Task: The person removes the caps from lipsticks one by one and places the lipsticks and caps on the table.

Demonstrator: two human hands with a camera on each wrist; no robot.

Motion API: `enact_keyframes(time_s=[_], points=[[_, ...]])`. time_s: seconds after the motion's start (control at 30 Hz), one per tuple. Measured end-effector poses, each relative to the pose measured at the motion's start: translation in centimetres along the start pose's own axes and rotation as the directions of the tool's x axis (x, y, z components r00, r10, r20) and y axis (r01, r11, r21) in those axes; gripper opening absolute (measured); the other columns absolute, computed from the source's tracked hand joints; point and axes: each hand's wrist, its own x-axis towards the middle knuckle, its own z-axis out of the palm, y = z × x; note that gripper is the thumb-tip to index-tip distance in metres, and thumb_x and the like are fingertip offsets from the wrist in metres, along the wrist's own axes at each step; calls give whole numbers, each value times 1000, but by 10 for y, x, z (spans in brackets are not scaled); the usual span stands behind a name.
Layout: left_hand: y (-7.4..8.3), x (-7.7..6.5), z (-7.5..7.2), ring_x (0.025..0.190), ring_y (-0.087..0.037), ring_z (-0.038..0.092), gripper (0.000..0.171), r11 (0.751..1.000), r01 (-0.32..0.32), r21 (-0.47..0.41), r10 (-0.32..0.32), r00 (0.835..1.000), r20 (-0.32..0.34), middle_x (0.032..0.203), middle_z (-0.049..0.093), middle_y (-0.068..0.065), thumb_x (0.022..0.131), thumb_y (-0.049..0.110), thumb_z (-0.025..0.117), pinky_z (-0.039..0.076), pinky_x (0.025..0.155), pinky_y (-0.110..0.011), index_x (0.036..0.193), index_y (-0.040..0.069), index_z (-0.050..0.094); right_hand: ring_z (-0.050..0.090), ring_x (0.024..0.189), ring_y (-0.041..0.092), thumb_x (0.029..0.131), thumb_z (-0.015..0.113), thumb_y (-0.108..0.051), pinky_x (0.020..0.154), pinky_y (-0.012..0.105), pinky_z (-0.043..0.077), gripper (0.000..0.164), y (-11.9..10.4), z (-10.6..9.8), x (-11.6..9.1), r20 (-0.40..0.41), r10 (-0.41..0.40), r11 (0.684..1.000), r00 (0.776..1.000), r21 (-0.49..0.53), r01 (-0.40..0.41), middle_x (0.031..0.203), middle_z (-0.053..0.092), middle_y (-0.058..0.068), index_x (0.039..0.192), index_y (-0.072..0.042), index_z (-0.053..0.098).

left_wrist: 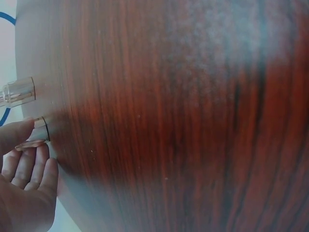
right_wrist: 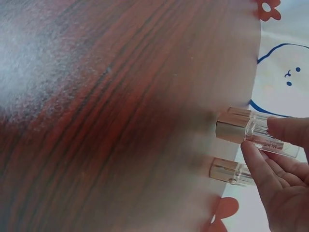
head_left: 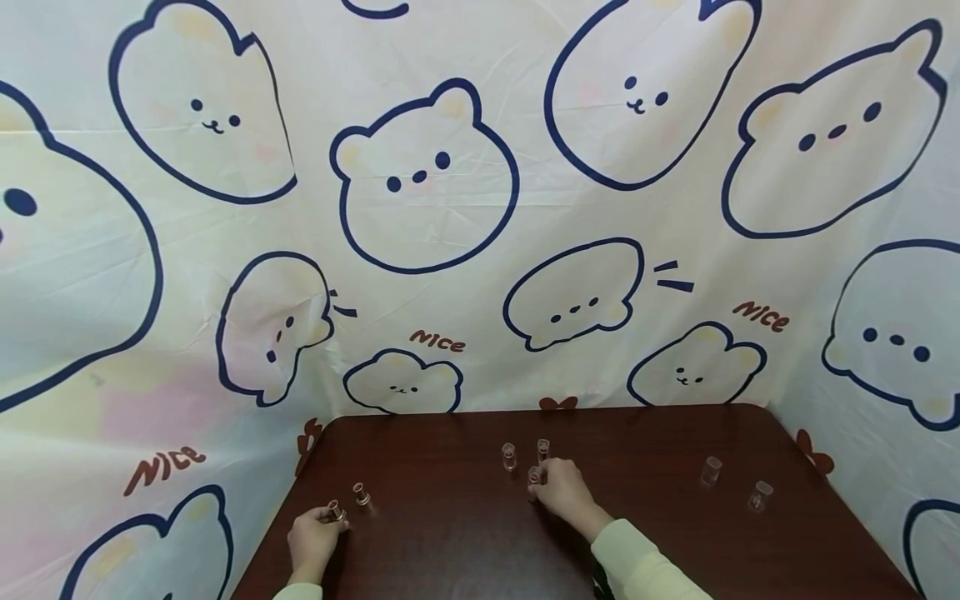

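Note:
My left hand (head_left: 313, 542) pinches a small lipstick tube (head_left: 335, 510) with a gold-toned collar between thumb and fingers, at the table's left side. In the left wrist view the fingers partly cover it. A second, similar tube (head_left: 362, 493) stands just beyond. Near the back middle, my right hand (head_left: 567, 492) grips another lipstick tube (right_wrist: 231, 129), which has a shiny rose-gold base and a clear upper part. Thumb and index finger hold it by the clear part. Close to that hand stand two more tubes, one to the left (head_left: 509, 456) and one behind (head_left: 543, 450).
On the right of the dark wood-grain table (head_left: 450, 533) stand two clear cylinders, one farther back (head_left: 711, 471) and one nearer (head_left: 760, 497). A pale cloth (head_left: 465, 308) printed with cartoon bears hangs along the table's back and sides.

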Motion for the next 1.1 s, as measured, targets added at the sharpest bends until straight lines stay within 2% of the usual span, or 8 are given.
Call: enact_keyframes(time_s=[0.13, 0.23, 0.4, 1.1], points=[[2, -1, 0, 81, -41, 62, 27, 1000, 20, -5, -20, 1000, -2, 75, 69, -19, 71, -4, 79, 41, 81, -58, 94, -14, 68, 45, 50, 12, 81, 78, -9, 45, 27, 35, 16, 0, -7, 0, 31, -26, 998, 999, 60, 25, 59, 52, -2, 72, -12, 65], [3, 0, -1, 82, -41, 62, 28, 1000, 29, -7, -29, 1000, 5, 76, 69, -19, 72, -4, 79, 42, 81, -58, 96, -14, 68, 48, 55, 12, 82, 78, -10, 48, 28, 39, 12, -1, -13, 1, 38, -48, 995, 998, 89, 44, 65, 56, -2, 76, -11, 68], [5, 0, -4, 83, -41, 62, 28, 1000, 4, 3, -4, 999, 36, 77, 69, -20, 72, -3, 78, 41, 82, -59, 96, -14, 68, 54, 65, 11, 81, 78, -12, 55, 29, 46, 7, -3, -22, 2, 28, -65, 993, 997, 103, 62, 75, 61, -4, 82, -11, 71], [2, 4, -6, 79, -38, 61, 29, 998, -32, 49, 28, 996, 79, 75, 67, -16, 72, -2, 77, 45, 75, -54, 97, -12, 65, 63, 74, 12, 83, 78, -16, 61, 27, 53, 13, -10, -61, -4, 1, -57, 943, 998, 328, 53, 83, 67, -3, 93, -9, 73]])
